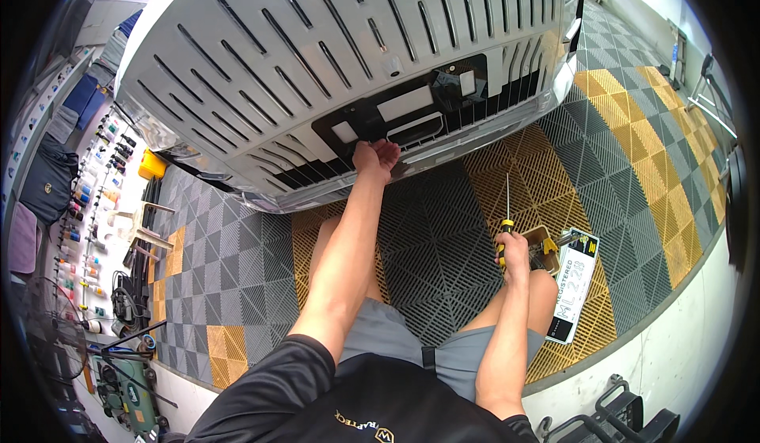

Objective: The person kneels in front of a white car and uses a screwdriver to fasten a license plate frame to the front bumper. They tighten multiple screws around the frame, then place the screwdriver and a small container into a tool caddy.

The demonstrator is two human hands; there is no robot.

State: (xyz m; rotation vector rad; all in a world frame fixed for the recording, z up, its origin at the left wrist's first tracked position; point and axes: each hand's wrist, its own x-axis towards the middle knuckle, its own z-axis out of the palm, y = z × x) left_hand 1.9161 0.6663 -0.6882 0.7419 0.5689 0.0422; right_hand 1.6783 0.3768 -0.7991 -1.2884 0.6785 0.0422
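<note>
My left hand (376, 160) reaches up to the lower edge of a black number plate bracket (370, 124) on a car's front. Its palm shows, with the fingers loosely bent and apart, and I see nothing held in it. In my right hand (513, 254) is a screwdriver (508, 209) with a yellow and black handle. I grip it by the handle above my right knee, and its long thin shaft points up toward the car, apart from it. The bracket carries white rectangular patches and a slot, set against the light grey slatted grille (297, 63).
Beside my right knee sit a small tan tray (541, 239) with yellow and dark items and a white number plate (576, 288). Patterned grey and yellow tiles (427, 237) cover the floor. A pale stool (146, 225) and shelves of bottles (99, 193) stand left; a black frame (613, 419) lies lower right.
</note>
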